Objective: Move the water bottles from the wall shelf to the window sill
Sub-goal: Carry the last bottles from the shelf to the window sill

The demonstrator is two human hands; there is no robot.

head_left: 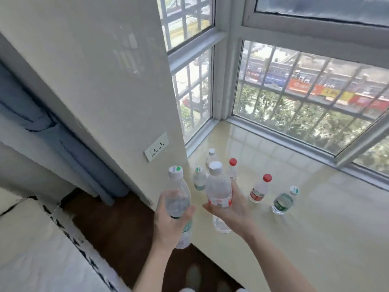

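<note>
Red caps (267, 177) and red label (257, 195) – green-labelled bottle (282, 203) – on the glossy cream sill (315, 218); blue curtain (52, 131).

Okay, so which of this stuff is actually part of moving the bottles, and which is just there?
Part of the job:
- green-capped bottle in left hand
- red-labelled bottle in right hand
- five bottles standing on window sill, including two red-capped bottles

Just there:
- wall socket
- blue curtain
- white bedding

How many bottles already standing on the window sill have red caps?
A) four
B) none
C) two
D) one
C: two red-capped bottles stand on the window sill; the other standing bottles have white or green-marked caps.
</note>
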